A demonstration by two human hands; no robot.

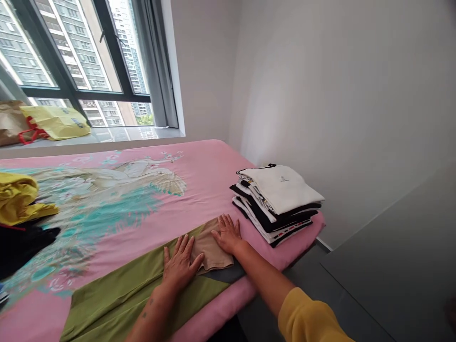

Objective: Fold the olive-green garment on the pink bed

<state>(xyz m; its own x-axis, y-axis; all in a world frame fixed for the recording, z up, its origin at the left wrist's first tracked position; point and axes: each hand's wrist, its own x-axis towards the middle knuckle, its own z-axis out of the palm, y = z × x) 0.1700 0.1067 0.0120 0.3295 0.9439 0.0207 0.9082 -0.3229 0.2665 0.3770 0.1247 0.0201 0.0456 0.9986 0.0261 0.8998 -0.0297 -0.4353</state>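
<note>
An olive-green garment lies spread along the near edge of the bed. On its right end rests a folded beige piece of cloth, with a dark grey piece showing beneath. My left hand lies flat where the green and beige meet, its fingers spread. Over the far right corner of the beige cloth, my right hand presses down with fingers stretched out. Just beyond it stands a stack of folded clothes, topped by a white shirt.
A pink bedsheet with a bird print covers the bed. Loose yellow clothing and black clothing lie at the left. A yellow bag and a brown paper bag sit on the windowsill. A wall borders the right.
</note>
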